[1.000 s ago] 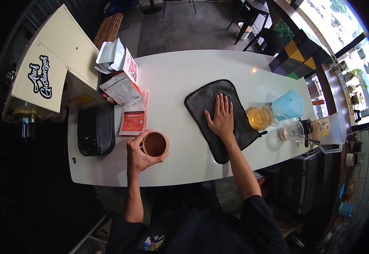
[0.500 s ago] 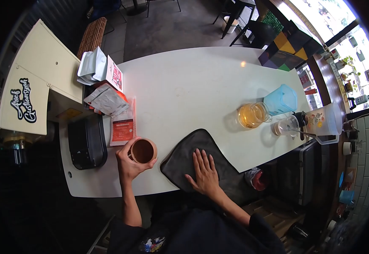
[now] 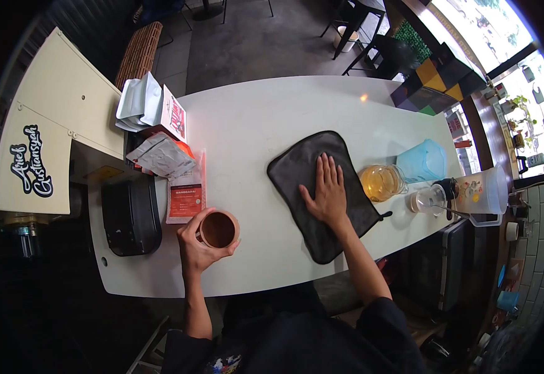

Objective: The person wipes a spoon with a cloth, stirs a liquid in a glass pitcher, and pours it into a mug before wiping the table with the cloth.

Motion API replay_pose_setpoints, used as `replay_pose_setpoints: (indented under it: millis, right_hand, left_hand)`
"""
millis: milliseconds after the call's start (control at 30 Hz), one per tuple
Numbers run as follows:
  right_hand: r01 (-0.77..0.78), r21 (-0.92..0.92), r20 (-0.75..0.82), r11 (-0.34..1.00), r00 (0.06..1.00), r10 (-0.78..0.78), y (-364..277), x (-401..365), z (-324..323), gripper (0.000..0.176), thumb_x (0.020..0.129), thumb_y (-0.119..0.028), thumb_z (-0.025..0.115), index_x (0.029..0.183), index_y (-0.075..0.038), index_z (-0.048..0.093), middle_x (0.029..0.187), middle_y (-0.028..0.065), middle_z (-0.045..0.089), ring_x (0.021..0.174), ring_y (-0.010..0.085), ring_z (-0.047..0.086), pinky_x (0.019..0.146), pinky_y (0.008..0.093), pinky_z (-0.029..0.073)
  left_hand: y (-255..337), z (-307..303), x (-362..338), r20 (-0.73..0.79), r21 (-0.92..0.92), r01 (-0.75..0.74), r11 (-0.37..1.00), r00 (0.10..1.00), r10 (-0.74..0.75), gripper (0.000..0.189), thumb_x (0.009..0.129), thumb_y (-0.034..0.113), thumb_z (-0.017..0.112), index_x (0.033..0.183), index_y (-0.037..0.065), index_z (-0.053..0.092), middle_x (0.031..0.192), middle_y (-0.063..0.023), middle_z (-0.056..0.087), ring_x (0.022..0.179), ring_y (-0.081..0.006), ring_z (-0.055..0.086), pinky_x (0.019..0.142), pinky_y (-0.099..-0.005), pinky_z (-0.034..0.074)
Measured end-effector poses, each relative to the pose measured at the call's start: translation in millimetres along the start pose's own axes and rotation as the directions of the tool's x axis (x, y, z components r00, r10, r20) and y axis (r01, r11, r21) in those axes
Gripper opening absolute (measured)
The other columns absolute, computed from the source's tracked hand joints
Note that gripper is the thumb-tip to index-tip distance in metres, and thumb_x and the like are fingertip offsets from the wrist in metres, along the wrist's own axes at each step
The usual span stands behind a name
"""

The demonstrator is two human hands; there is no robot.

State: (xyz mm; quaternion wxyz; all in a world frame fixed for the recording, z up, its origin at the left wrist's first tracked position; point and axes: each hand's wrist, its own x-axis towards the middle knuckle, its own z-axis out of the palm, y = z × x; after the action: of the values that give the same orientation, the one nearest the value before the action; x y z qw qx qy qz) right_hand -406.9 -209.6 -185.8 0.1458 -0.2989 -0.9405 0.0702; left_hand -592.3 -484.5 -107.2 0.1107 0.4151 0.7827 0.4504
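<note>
A brown cup point(image 3: 218, 229) with a dark inside is gripped by my left hand point(image 3: 200, 248), fingers and thumb wrapped round its sides. It is over the near left part of the white table point(image 3: 241, 156). My right hand point(image 3: 330, 193) lies flat on a black cloth point(image 3: 297, 168), fingers stretched out. The cloth is spread on the table, with a small loop at its right corner. Just right of it stands a glass jug of amber liquid point(image 3: 379, 182). A red and white coffee bag point(image 3: 186, 198) lies close beyond the cup.
Silver pouches point(image 3: 163, 156) and a white box point(image 3: 173, 112) stand at the left, beside a black device point(image 3: 130, 215) and a cream machine point(image 3: 41, 137). On the right are a blue pitcher point(image 3: 423, 161), a small glass point(image 3: 428, 199) and a clear plastic jug point(image 3: 481, 190).
My right hand has slid the black cloth forward and right, from the table's near edge up beside the glass jug. My left hand keeps hold of the cup in nearly the same place.
</note>
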Motion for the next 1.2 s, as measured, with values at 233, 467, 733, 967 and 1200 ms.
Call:
replay_pose_setpoints:
  millis: [233, 467, 733, 967, 1200]
  right_hand:
    - [-0.142, -0.045, -0.062, 0.989, 0.988, 0.139, 52, 84, 30, 0.086, 0.093, -0.056, 0.048, 0.149, 0.007, 0.028, 0.156, 0.0216, 0.030, 0.147, 0.0351, 0.024, 0.120, 0.0477, 0.018]
    - [-0.211, -0.025, -0.040, 0.977, 0.977, 0.210, 37, 73, 24, 0.088, 0.091, -0.059, 0.049, 0.149, 0.005, 0.030, 0.156, 0.0212, 0.031, 0.147, 0.0346, 0.026, 0.120, 0.0454, 0.017]
    - [-0.174, -0.009, -0.155, 0.985, 0.973, 0.170, -17, -28, 5, 0.081, 0.089, -0.049, 0.060, 0.140, 0.010, 0.040, 0.143, 0.0275, 0.043, 0.134, 0.0422, 0.039, 0.111, 0.0527, 0.030]
    - [-0.178, -0.068, -0.159, 0.982, 0.973, 0.166, -11, -27, 0, 0.079, 0.089, -0.048, 0.060, 0.141, 0.008, 0.041, 0.145, 0.0256, 0.043, 0.134, 0.0424, 0.040, 0.111, 0.0539, 0.030]
    - [-0.213, -0.055, -0.227, 0.975, 0.954, 0.196, 47, 60, 16, 0.079, 0.088, -0.053, 0.060, 0.137, 0.008, 0.047, 0.141, 0.0234, 0.049, 0.134, 0.0409, 0.042, 0.110, 0.0545, 0.032]
  left_hand:
    - [9, 0, -11, 0.004, 0.013, 0.014, 1.000, 1.000, -0.014, 0.074, 0.050, 0.026, 0.094, 0.112, 0.000, 0.064, 0.096, -0.0132, 0.072, 0.088, -0.0265, 0.072, 0.081, -0.0374, 0.059]
    - [13, -7, -16, -0.024, 0.017, -0.028, 0.999, 0.999, 0.028, 0.073, 0.051, 0.027, 0.093, 0.112, 0.000, 0.064, 0.096, -0.0139, 0.072, 0.088, -0.0275, 0.072, 0.080, -0.0378, 0.059]
    - [0, 1, -18, 0.008, -0.040, -0.024, 0.999, 1.000, 0.024, 0.070, 0.051, 0.025, 0.093, 0.108, -0.002, 0.065, 0.095, -0.0152, 0.072, 0.087, -0.0263, 0.073, 0.081, -0.0369, 0.059]
    - [1, 11, -5, 0.038, -0.055, -0.029, 0.998, 0.999, 0.031, 0.072, 0.050, 0.024, 0.093, 0.110, -0.001, 0.064, 0.095, -0.0146, 0.071, 0.087, -0.0260, 0.072, 0.081, -0.0364, 0.059]
    - [2, 18, 1, 0.028, -0.044, -0.057, 0.997, 0.998, 0.058, 0.074, 0.050, 0.025, 0.094, 0.112, -0.001, 0.063, 0.097, -0.0143, 0.071, 0.087, -0.0256, 0.072, 0.080, -0.0365, 0.059]
